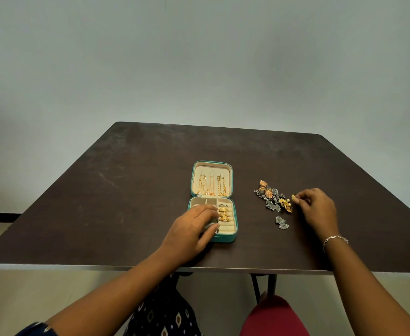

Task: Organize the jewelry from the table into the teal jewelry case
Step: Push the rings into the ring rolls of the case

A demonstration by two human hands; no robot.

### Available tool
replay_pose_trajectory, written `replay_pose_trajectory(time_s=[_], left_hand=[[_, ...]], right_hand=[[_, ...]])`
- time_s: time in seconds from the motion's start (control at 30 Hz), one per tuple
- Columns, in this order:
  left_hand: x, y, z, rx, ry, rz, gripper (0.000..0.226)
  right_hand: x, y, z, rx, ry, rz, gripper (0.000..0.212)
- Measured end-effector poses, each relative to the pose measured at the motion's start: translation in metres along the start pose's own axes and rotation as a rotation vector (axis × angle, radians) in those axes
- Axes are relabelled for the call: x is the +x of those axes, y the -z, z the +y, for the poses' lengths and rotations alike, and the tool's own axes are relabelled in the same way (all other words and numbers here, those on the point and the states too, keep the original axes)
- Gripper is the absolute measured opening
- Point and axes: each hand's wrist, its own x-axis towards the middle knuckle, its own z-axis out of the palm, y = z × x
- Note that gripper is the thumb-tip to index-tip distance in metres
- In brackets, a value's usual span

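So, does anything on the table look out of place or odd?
Only one thing: a silver piece lies alone on the table, apart from the tangled jewelry pile and nearer the person. Nothing looks spilled or damaged.

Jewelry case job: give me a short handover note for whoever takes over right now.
Left hand: over the lower tray of the teal jewelry case, fingers curled over something greyish; grip unclear.
Right hand: pinches a small gold piece beside the jewelry pile.
Done: gold chains hang in the lid; gold rings sit in the ring rolls.
Left: the jewelry pile and a lone silver piece lie on the table, right of the case.
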Motion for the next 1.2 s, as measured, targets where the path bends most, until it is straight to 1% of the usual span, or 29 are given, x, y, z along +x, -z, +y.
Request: replay_pose_trajectory(time_s=[0.07,0.13,0.17,0.23,0.3,0.37,0.43,0.5,0.7,0.9,1.0,1.2], left_hand=[[0.0,-0.001,-0.001,0.0,0.0,0.005,0.03],[-0.001,-0.001,-0.001,-0.002,0.002,0.006,0.03],[-0.001,-0.001,-0.001,0.003,0.004,0.008,0.03],[-0.001,0.0,0.0,0.013,0.006,0.015,0.03],[-0.001,0.0,0.001,0.006,0.014,0.022,0.032],[-0.001,0.0,0.002,-0.002,0.025,0.029,0.035],[-0.001,0.001,0.001,-0.022,0.028,0.032,0.036],[-0.001,0.001,0.0,-0.042,0.008,0.027,0.035],[-0.003,-0.001,-0.006,-0.041,-0.033,0.051,0.03],[-0.003,-0.001,-0.006,-0.056,-0.002,0.047,0.031],[-0.002,-0.001,-0.006,-0.051,0.009,0.045,0.031],[-0.001,0.0,-0.003,-0.019,0.007,0.033,0.032]], right_hand=[[-0.008,0.007,-0.013,0.149,0.052,0.042,0.005],[-0.02,0.013,-0.035,0.282,0.127,0.023,0.008],[-0.027,0.016,-0.047,0.339,0.179,-0.024,0.009],[-0.041,0.018,-0.072,0.411,0.315,-0.172,0.01],[-0.053,0.017,-0.092,0.41,0.444,-0.333,0.016],[-0.061,0.012,-0.108,0.391,0.502,-0.461,0.021],[-0.066,0.004,-0.117,0.382,0.544,-0.526,0.017],[-0.069,-0.003,-0.121,0.37,0.578,-0.552,0.006],[-0.073,-0.008,-0.121,0.334,0.577,-0.534,0.005],[-0.085,-0.012,-0.119,0.323,0.54,-0.427,0.013],[-0.09,-0.013,-0.121,0.301,0.549,-0.34,0.016],[-0.089,-0.015,-0.121,0.277,0.582,-0.267,0.011]])
